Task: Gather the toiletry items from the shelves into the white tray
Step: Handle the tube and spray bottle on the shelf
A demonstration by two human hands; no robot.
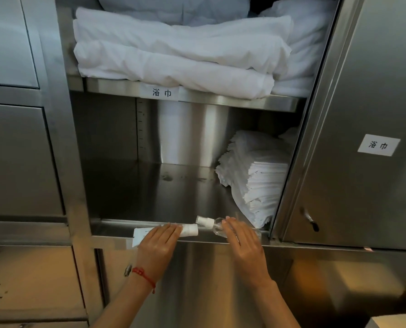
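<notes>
Setting: a hotel or institutional linen storeroom. Evidence: a stainless-steel cabinet (55,138) with an open door (374,91) at 3 o'clock; folded white bedding (173,55) on the upper shelf (221,100) at 12 o'clock; a stack of small white towels (256,176) at centre right; printed Chinese labels (162,93) on shelf edge and door.

The tube (165,233) is white; the bottle (217,227) is clear with a white cap. Folded towels (173,55) and stacked cloths (256,178) are white. The cabinet (374,79) is silver steel. The wrist string (144,275) is red.
</notes>
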